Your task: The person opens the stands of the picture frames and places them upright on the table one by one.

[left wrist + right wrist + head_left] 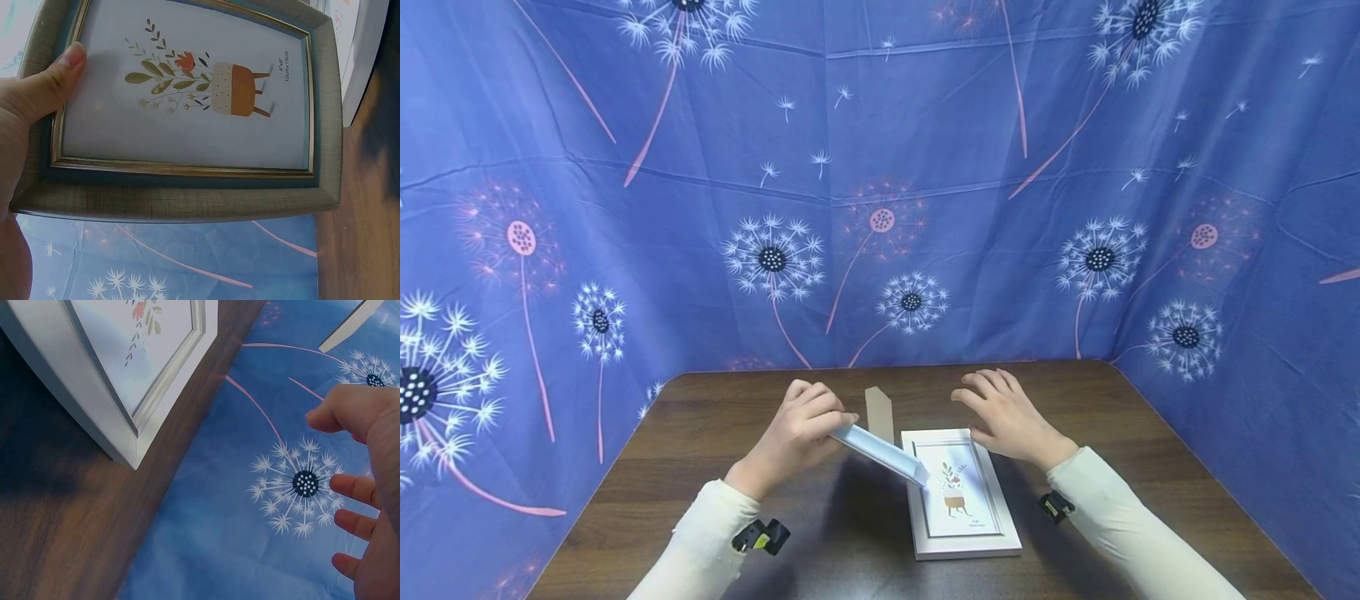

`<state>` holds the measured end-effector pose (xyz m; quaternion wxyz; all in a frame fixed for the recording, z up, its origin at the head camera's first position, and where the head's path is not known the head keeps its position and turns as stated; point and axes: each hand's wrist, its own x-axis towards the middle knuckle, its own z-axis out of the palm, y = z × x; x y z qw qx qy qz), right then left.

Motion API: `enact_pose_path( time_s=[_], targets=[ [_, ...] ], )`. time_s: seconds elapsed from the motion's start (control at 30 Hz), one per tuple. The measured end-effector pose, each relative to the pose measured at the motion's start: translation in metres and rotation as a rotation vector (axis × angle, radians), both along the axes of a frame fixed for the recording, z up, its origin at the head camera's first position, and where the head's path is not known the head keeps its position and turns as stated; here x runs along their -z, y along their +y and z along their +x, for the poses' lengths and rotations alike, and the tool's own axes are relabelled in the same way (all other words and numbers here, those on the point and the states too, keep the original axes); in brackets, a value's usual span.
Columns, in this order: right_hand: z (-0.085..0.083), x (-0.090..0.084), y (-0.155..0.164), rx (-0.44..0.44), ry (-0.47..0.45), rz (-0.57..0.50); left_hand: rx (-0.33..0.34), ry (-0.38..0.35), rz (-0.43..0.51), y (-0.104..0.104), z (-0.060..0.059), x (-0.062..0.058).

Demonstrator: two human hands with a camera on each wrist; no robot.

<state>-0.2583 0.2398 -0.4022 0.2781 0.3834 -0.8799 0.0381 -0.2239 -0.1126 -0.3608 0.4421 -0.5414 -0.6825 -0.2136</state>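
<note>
A white rectangular frame [964, 546] with a potted-plant print lies flat on the dark wood-grain worktop [1120, 417]. Above it the left hand [797, 433] grips a grey-green textured frame [883, 454], raised and tilted. The right hand [1011, 421] hovers with fingers spread, holding nothing, before the blue dandelion-print cloth [880, 167]

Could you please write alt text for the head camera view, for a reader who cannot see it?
The left hand grips a picture frame tilted above a dark wooden table, beside a white picture frame lying flat. The right hand hovers open over the white frame's far end, and blue dandelion-print cloth hangs behind.
</note>
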Motion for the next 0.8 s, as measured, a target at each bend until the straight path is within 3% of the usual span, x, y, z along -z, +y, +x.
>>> enact_pose_path(
  time_s=[0.47,0.8],
  targets=[
    [-0.0016,0.0057,0.0048,-0.006,0.020,-0.031,-0.056,-0.057,0.011,-0.0064,-0.0015,0.0001],
    [-0.0001,0.0086,0.0084,0.026,0.014,-0.025,-0.061,-0.051,0.030,-0.0083,-0.0042,-0.0003]
  ],
)
